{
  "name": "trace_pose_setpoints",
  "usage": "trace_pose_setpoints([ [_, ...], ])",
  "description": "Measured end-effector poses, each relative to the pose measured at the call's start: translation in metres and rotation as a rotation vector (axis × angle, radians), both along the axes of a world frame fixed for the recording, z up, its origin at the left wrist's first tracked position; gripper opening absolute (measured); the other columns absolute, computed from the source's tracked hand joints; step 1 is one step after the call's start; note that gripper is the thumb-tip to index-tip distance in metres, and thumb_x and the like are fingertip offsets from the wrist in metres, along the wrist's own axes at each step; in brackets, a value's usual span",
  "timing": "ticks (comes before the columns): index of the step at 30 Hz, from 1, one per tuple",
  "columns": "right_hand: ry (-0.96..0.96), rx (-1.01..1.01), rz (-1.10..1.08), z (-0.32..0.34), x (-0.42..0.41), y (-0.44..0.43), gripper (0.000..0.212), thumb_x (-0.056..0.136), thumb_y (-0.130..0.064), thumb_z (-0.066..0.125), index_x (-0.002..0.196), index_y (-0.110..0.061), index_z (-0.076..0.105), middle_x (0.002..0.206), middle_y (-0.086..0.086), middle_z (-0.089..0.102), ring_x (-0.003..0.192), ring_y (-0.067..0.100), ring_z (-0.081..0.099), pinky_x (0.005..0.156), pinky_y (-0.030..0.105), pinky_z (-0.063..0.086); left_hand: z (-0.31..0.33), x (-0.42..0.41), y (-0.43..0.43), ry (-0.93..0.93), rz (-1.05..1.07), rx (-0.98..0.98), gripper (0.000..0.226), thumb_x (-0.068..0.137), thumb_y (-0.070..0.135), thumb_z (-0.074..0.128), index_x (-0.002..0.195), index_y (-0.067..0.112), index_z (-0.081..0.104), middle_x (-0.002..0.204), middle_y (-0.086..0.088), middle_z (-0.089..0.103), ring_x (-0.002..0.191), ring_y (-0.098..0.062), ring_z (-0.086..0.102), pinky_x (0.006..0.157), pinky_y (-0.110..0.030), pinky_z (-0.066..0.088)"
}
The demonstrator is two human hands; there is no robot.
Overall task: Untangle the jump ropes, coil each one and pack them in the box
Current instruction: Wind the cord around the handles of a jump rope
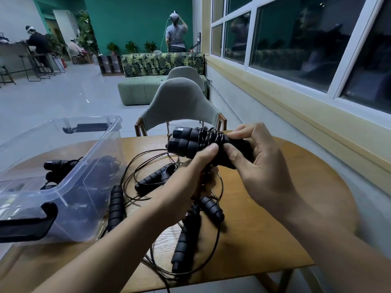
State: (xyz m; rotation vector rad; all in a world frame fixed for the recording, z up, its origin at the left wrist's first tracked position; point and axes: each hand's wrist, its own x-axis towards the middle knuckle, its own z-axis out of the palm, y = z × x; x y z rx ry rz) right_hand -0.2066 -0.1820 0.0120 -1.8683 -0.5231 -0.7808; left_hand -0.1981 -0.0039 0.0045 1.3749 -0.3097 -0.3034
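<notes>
Item 1. Left grip (190,176): I read it as clamped from below on the coiled jump rope (188,140), the thumb (210,150) pressed over the top and the fingers curled underneath.

Item 2. Right grip (260,163): closed on the right end of the same bundle, fingertips (232,135) pinching over the wound cable. I cannot see the handle ends inside the palm.

Item 3. Coiled jump rope: two black ribbed foam handles side by side, thin dark cable wound across both, held level above the far middle of the table (275,218). One loop of cable (221,182) hangs under the left grip.

Item 4. Loose jump ropes (155,177): directly below the hands, lying tangled on the table. I count four black handles there, one near the box wall (116,208), one under the left wrist (211,208), and one nearest me (186,246). Their cables lie in overlapping rings.

Item 5. Box (95,153): clear plastic, open, on the left part of the table, with a black latch (27,223) at its near end. Through the wall I see a packed jump rope (59,166), handles paired; a further dark mass beside it is too blurred to sort.

Item 6. Chair (179,102): grey, at the far edge of the table.

Item 7. Window (296,39): white-framed, along the right wall.
</notes>
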Motion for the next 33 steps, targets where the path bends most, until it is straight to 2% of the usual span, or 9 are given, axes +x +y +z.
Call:
trace_pose_setpoints([
  [5, -0.222, -0.162, -0.12, -0.01, -0.005, 0.02, 0.014, 0.097, 0.0, 0.074, 0.105, 0.002, 0.064, 0.112, 0.01, 0.056, 0.107, 0.02, 0.06, 0.09, 0.029, 0.053, 0.006, 0.003, 0.008, 0.057, 0.148, -0.132, 0.042, 0.086, 0.068, 0.072, 0.097, 0.03, 0.083, 0.092, 0.0, 0.058, 0.073, -0.013, 0.044, 0.065, -0.031, 0.029],
  [10, -0.246, -0.244, -0.104, -0.032, -0.003, 0.042, 0.013, 0.098, -0.002, 0.073, 0.103, 0.004, 0.063, 0.116, 0.01, 0.052, 0.097, 0.021, 0.059, 0.073, 0.04, 0.058, 0.01, 0.002, 0.018, 0.15, 0.328, -0.128, 0.035, 0.082, 0.056, 0.08, 0.074, 0.023, 0.08, 0.076, 0.001, 0.059, 0.063, -0.011, 0.045, 0.059, -0.028, 0.033],
  [12, -0.238, -0.245, -0.073, -0.038, -0.002, 0.05, 0.015, 0.097, -0.002, 0.075, 0.104, 0.003, 0.063, 0.117, 0.009, 0.051, 0.094, 0.023, 0.06, 0.071, 0.044, 0.058, 0.011, 0.002, 0.022, 0.15, 0.373, -0.151, 0.03, 0.087, 0.047, 0.08, 0.082, 0.019, 0.074, 0.07, 0.002, 0.059, 0.058, -0.01, 0.052, 0.053, -0.023, 0.042],
  [15, -0.202, -0.26, -0.027, -0.047, -0.005, 0.067, 0.021, 0.093, 0.001, 0.076, 0.111, 0.001, 0.064, 0.123, 0.01, 0.052, 0.101, 0.028, 0.062, 0.077, 0.047, 0.058, 0.012, 0.006, 0.032, 0.085, 0.436, -0.222, 0.031, 0.087, 0.037, 0.084, 0.101, 0.013, 0.069, 0.082, -0.004, 0.065, 0.079, -0.018, 0.065, 0.068, -0.028, 0.054],
  [18, -0.18, -0.268, 0.043, -0.048, -0.012, 0.084, 0.029, 0.092, 0.004, 0.074, 0.12, 0.001, 0.065, 0.129, 0.012, 0.053, 0.119, 0.028, 0.06, 0.092, 0.044, 0.057, 0.015, 0.013, 0.046, 0.027, 0.528, -0.277, 0.063, 0.078, 0.034, 0.094, 0.123, 0.006, 0.061, 0.087, -0.004, 0.062, 0.074, -0.02, 0.062, 0.065, -0.034, 0.053],
  [20, -0.184, -0.265, 0.07, -0.046, -0.013, 0.091, 0.032, 0.092, 0.005, 0.075, 0.121, 0.001, 0.066, 0.13, 0.013, 0.054, 0.121, 0.023, 0.059, 0.102, 0.03, 0.053, 0.015, 0.014, 0.055, 0.024, 0.6, -0.232, 0.09, 0.066, 0.039, 0.101, 0.136, 0.01, 0.053, 0.093, -0.004, 0.063, 0.076, -0.02, 0.064, 0.07, -0.039, 0.055],
  [23, -0.167, -0.27, 0.091, -0.043, -0.013, 0.099, 0.034, 0.091, 0.001, 0.078, 0.122, -0.001, 0.066, 0.131, 0.011, 0.054, 0.118, 0.017, 0.057, 0.103, 0.016, 0.044, 0.019, 0.007, 0.062, 0.01, 0.667, -0.136, 0.086, 0.063, 0.036, 0.103, 0.129, 0.022, 0.05, 0.103, -0.011, 0.069, 0.08, -0.022, 0.07, 0.073, -0.047, 0.061],
  [28, -0.126, -0.29, 0.227, -0.043, -0.006, 0.115, 0.037, 0.094, -0.005, 0.076, 0.128, -0.003, 0.062, 0.134, 0.007, 0.051, 0.116, 0.016, 0.059, 0.096, 0.031, 0.055, 0.034, 0.001, 0.084, -0.164, 0.759, 0.095, 0.07, 0.072, 0.019, 0.096, 0.119, 0.02, 0.045, 0.099, -0.005, 0.067, 0.074, -0.01, 0.072, 0.059, -0.03, 0.059],
  [33, -0.15, -0.397, 0.278, -0.039, 0.0, 0.131, 0.054, 0.098, -0.011, 0.072, 0.149, -0.011, 0.055, 0.144, -0.001, 0.051, 0.12, 0.012, 0.06, 0.096, 0.034, 0.056, 0.067, 0.003, 0.136, -0.325, 0.767, 0.49, 0.082, 0.069, 0.041, 0.096, 0.123, 0.028, 0.036, 0.103, 0.002, 0.072, 0.09, -0.012, 0.075, 0.082, -0.046, 0.065],
])
